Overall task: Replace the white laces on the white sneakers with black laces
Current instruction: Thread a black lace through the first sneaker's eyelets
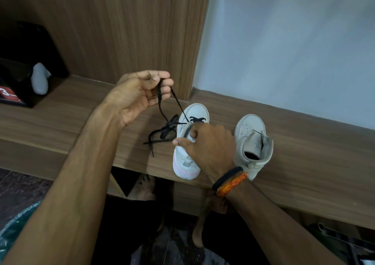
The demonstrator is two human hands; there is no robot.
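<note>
we are gripping the near white sneaker (189, 143) with our right hand (207, 147), thumb curled over its tongue, at 5 o'clock on the wooden shelf (304, 153). our left hand (140, 96) is pinching the black lace (162, 106) at 11 o'clock of it; the other sneaker (252, 141) is sitting at 3 o'clock.

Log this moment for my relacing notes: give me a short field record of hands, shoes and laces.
left hand: raised, pinches the black lace and pulls it up
right hand: grips the left sneaker at its tongue, steadying it
left sneaker: on the wooden shelf, black lace through its front eyelets
loose lace end: lies tangled on the shelf left of that shoe
right sneaker: beside it, mostly unlaced, untouched
white laces: none visible
wrist: black and orange bands on the right
</note>
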